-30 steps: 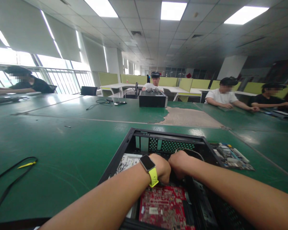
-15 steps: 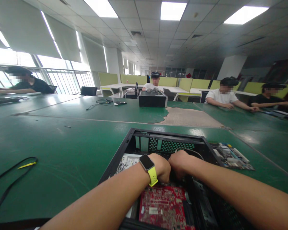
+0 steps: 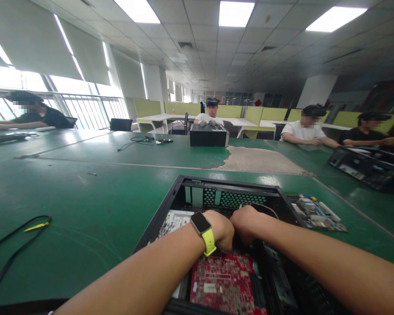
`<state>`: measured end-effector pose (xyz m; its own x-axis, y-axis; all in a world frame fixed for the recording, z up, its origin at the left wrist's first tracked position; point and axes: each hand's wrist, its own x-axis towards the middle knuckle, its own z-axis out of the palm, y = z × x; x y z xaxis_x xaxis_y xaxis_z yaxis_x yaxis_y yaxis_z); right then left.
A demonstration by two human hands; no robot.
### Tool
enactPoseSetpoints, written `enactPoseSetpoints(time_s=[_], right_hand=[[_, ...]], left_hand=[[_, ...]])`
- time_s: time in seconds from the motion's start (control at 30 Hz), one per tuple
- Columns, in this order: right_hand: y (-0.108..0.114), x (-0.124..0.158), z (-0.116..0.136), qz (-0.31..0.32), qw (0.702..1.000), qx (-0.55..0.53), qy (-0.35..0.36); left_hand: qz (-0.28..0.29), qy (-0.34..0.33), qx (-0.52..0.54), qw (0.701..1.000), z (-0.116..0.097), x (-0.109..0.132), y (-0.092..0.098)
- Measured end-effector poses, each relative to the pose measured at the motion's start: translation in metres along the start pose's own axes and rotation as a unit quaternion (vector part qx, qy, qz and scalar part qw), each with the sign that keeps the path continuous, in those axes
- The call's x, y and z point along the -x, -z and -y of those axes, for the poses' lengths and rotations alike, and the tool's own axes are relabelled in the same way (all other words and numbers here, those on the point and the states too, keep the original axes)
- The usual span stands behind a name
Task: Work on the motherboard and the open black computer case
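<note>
Both hands down inside open black computer case (image 3: 184, 192), lower centre of frame. Left hand (image 3: 221, 229) and right hand (image 3: 248, 223) curled knuckles-up, side by side, nearly touching; fingers hidden below, so can't tell what they pinch or whether closed on anything. Watch with yellow strap (image 3: 203, 232) on left wrist. Red circuit board (image 3: 225, 284) inside case just below hands. Loose circuit board (image 3: 317, 213) on green table (image 3: 85, 205) right of case. Black cable (image 3: 16, 245) lower left. Another case (image 3: 209, 135) at centre, far side of the table.
</note>
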<state>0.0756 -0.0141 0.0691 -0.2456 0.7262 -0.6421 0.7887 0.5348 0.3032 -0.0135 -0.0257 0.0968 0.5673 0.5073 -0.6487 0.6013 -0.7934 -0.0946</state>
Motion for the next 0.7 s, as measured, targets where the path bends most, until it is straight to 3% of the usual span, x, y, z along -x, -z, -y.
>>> enactPoseSetpoints(time_s=[0.7], right_hand=[[-0.0043,-0.0027,-0.0017,-0.024,1.0,0.006,0.002]], left_hand=[[-0.004,0.014,-0.011,1.0,0.0004,-0.0001,-0.0006]])
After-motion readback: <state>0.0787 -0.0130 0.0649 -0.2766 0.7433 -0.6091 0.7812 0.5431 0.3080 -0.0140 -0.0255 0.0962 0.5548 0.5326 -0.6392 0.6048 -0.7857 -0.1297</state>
